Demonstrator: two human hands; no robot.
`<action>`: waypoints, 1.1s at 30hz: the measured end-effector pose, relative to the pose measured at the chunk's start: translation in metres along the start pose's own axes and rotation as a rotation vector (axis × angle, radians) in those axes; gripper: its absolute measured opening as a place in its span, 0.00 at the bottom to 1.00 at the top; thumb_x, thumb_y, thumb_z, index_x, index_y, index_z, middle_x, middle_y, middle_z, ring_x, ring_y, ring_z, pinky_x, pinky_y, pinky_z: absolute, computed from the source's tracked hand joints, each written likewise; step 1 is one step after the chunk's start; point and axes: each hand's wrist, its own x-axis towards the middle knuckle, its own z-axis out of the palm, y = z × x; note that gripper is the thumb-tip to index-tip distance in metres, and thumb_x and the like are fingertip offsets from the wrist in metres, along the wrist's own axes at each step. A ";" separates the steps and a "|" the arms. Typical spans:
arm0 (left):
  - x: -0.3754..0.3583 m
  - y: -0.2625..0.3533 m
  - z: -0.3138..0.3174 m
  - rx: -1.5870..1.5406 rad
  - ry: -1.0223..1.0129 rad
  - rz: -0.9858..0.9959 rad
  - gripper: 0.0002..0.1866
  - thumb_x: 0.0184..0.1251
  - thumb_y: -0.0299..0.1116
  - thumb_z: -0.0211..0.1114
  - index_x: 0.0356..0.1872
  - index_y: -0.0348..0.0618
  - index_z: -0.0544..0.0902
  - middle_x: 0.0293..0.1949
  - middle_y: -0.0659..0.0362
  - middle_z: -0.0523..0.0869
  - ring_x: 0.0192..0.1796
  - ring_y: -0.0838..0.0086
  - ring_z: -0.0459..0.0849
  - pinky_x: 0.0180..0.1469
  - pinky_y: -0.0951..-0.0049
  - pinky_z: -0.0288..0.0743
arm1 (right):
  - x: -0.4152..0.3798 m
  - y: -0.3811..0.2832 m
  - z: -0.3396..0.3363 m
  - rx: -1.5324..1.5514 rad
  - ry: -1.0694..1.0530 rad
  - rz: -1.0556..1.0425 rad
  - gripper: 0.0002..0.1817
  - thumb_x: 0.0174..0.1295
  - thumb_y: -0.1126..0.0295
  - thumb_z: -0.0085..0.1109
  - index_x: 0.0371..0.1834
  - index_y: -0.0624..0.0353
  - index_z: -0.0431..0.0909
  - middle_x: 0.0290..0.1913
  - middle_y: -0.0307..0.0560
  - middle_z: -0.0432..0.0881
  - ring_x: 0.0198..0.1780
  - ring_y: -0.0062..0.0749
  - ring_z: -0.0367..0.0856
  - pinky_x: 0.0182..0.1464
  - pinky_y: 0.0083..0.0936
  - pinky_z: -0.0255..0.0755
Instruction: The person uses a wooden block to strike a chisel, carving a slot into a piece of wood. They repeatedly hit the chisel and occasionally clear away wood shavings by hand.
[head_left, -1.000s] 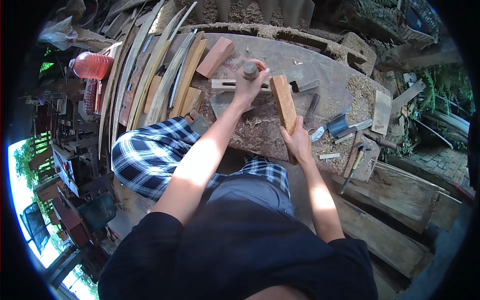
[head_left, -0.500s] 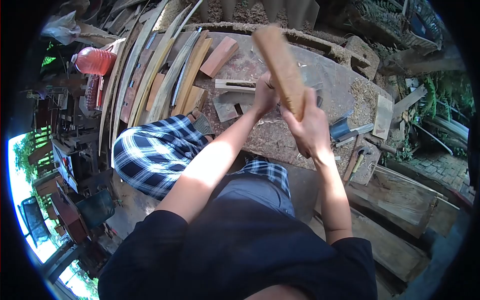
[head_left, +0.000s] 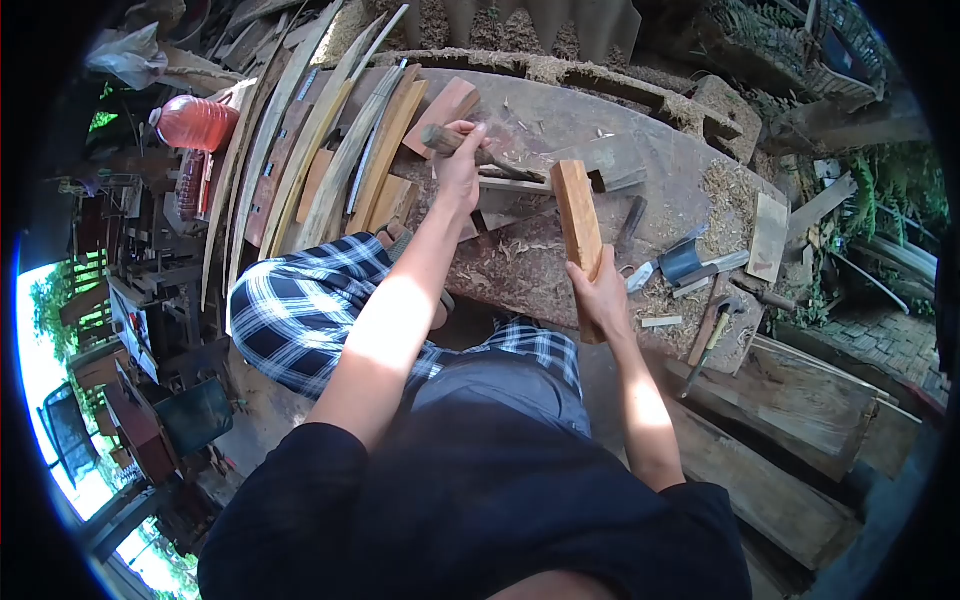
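My left hand (head_left: 458, 182) is closed around the wooden handle of a chisel (head_left: 440, 141), which lies tilted with its dark blade pointing right. Beneath the blade is a pale strip of wood (head_left: 515, 186) on the workbench (head_left: 510, 270); the left hand covers part of it. My right hand (head_left: 602, 298) grips a thick rectangular wooden block (head_left: 576, 205) near its lower end. The block's upper end overlaps the right side of the strip in this view. A flat grey piece (head_left: 618, 165) lies just beyond it.
Long curved planks (head_left: 330, 165) and a reddish wood block (head_left: 452, 103) lie at the left. On the right are a blue object (head_left: 682, 262), a hammer (head_left: 727, 308) and wood shavings (head_left: 735, 200). A jug of red liquid (head_left: 195, 122) stands at far left.
My left hand has moved left, bringing the chisel handle into view. The wooden block in my right hand has come down from its raised position toward me.
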 end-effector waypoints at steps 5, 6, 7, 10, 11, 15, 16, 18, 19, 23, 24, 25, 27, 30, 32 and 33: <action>-0.014 0.013 0.004 0.106 0.060 0.110 0.09 0.65 0.21 0.71 0.40 0.43 0.80 0.33 0.63 0.82 0.35 0.77 0.82 0.45 0.73 0.78 | -0.003 0.015 0.006 -0.160 -0.021 0.024 0.30 0.63 0.48 0.63 0.54 0.56 0.60 0.37 0.72 0.84 0.43 0.73 0.83 0.44 0.59 0.75; -0.017 0.017 0.011 0.194 0.038 0.157 0.09 0.65 0.22 0.72 0.41 0.43 0.80 0.33 0.64 0.82 0.35 0.78 0.82 0.45 0.74 0.78 | -0.003 0.016 0.005 -0.161 -0.022 0.025 0.30 0.63 0.48 0.63 0.54 0.56 0.60 0.37 0.72 0.84 0.43 0.73 0.83 0.44 0.59 0.75; -0.020 0.021 0.017 0.283 0.016 0.207 0.09 0.65 0.22 0.72 0.41 0.42 0.80 0.33 0.64 0.81 0.36 0.78 0.81 0.44 0.75 0.77 | -0.002 0.016 0.003 -0.158 -0.021 0.010 0.30 0.63 0.48 0.63 0.55 0.56 0.60 0.36 0.71 0.85 0.42 0.72 0.83 0.44 0.59 0.75; -0.022 0.019 0.029 0.336 -0.033 0.228 0.08 0.65 0.23 0.72 0.41 0.42 0.80 0.33 0.64 0.82 0.36 0.81 0.80 0.42 0.78 0.74 | -0.002 0.014 -0.001 -0.155 -0.035 -0.004 0.31 0.63 0.48 0.62 0.57 0.55 0.60 0.37 0.72 0.84 0.43 0.74 0.83 0.44 0.59 0.75; -0.023 0.017 0.033 0.360 -0.048 0.241 0.07 0.65 0.24 0.71 0.40 0.41 0.81 0.33 0.65 0.82 0.35 0.83 0.79 0.39 0.80 0.74 | -0.002 0.014 -0.002 -0.155 -0.048 0.003 0.31 0.64 0.47 0.61 0.59 0.55 0.60 0.37 0.74 0.83 0.44 0.75 0.82 0.45 0.59 0.74; -0.026 0.017 0.044 0.457 -0.137 0.288 0.07 0.65 0.24 0.71 0.38 0.41 0.80 0.33 0.66 0.82 0.35 0.84 0.79 0.38 0.80 0.74 | -0.003 0.014 0.001 -0.196 -0.024 0.013 0.30 0.63 0.49 0.63 0.56 0.55 0.61 0.36 0.70 0.85 0.42 0.71 0.84 0.43 0.59 0.76; -0.025 0.017 0.043 0.458 -0.137 0.289 0.07 0.65 0.24 0.71 0.38 0.41 0.80 0.33 0.66 0.82 0.35 0.84 0.79 0.38 0.80 0.74 | -0.003 0.012 0.001 -0.186 -0.024 0.011 0.30 0.63 0.49 0.63 0.56 0.55 0.60 0.36 0.70 0.85 0.42 0.71 0.84 0.43 0.58 0.76; -0.024 0.018 0.040 0.517 -0.172 0.260 0.09 0.66 0.25 0.72 0.42 0.43 0.80 0.36 0.66 0.81 0.38 0.83 0.79 0.41 0.80 0.74 | -0.003 0.012 0.000 -0.174 -0.022 0.015 0.30 0.63 0.49 0.63 0.56 0.56 0.60 0.36 0.70 0.85 0.42 0.71 0.84 0.43 0.58 0.76; -0.024 0.016 0.039 0.519 -0.174 0.256 0.09 0.66 0.25 0.72 0.42 0.43 0.80 0.36 0.66 0.81 0.38 0.83 0.79 0.41 0.80 0.74 | -0.003 0.013 0.000 -0.178 -0.029 0.023 0.30 0.63 0.49 0.63 0.56 0.56 0.60 0.36 0.70 0.85 0.42 0.71 0.84 0.44 0.58 0.76; -0.024 0.018 0.041 0.470 -0.159 0.265 0.09 0.66 0.25 0.72 0.43 0.43 0.81 0.36 0.66 0.81 0.38 0.83 0.79 0.41 0.80 0.74 | -0.002 0.016 0.001 -0.124 -0.039 0.012 0.31 0.64 0.47 0.62 0.58 0.55 0.60 0.36 0.75 0.83 0.43 0.76 0.82 0.44 0.60 0.74; -0.024 0.016 0.042 0.415 -0.148 0.244 0.09 0.66 0.25 0.72 0.43 0.43 0.81 0.36 0.66 0.81 0.38 0.83 0.79 0.41 0.80 0.74 | -0.001 0.016 0.001 -0.124 -0.036 0.015 0.31 0.64 0.47 0.62 0.58 0.55 0.60 0.36 0.75 0.83 0.43 0.76 0.82 0.44 0.60 0.74; -0.025 0.015 0.043 0.415 -0.150 0.242 0.09 0.66 0.25 0.72 0.43 0.43 0.81 0.36 0.66 0.81 0.38 0.83 0.79 0.41 0.80 0.74 | -0.001 0.017 0.001 -0.128 -0.034 0.015 0.32 0.64 0.47 0.62 0.58 0.55 0.60 0.36 0.75 0.83 0.43 0.76 0.82 0.44 0.60 0.74; -0.026 0.016 0.041 0.506 -0.183 0.282 0.09 0.66 0.25 0.72 0.44 0.43 0.80 0.36 0.66 0.82 0.38 0.83 0.80 0.41 0.80 0.74 | -0.001 0.016 0.001 -0.133 -0.036 0.007 0.32 0.64 0.47 0.62 0.58 0.55 0.60 0.36 0.75 0.83 0.42 0.76 0.82 0.44 0.59 0.74; -0.031 0.014 0.042 0.462 -0.117 0.298 0.10 0.66 0.26 0.72 0.44 0.43 0.80 0.36 0.66 0.82 0.38 0.83 0.80 0.42 0.80 0.74 | -0.002 0.015 -0.001 -0.163 -0.038 0.015 0.30 0.63 0.49 0.63 0.56 0.56 0.60 0.35 0.71 0.85 0.42 0.71 0.84 0.44 0.59 0.76; -0.031 0.012 0.041 0.455 -0.106 0.293 0.10 0.66 0.26 0.72 0.44 0.43 0.81 0.36 0.66 0.82 0.37 0.83 0.80 0.41 0.80 0.74 | -0.002 0.015 0.000 -0.172 -0.029 0.004 0.31 0.63 0.48 0.63 0.56 0.56 0.60 0.35 0.71 0.85 0.41 0.72 0.84 0.43 0.58 0.77; -0.030 0.013 0.041 0.450 -0.092 0.298 0.09 0.66 0.26 0.72 0.44 0.43 0.81 0.35 0.66 0.82 0.37 0.83 0.80 0.41 0.80 0.74 | -0.002 0.015 -0.001 -0.173 -0.031 0.004 0.31 0.63 0.48 0.63 0.56 0.56 0.60 0.35 0.71 0.85 0.41 0.72 0.84 0.43 0.58 0.77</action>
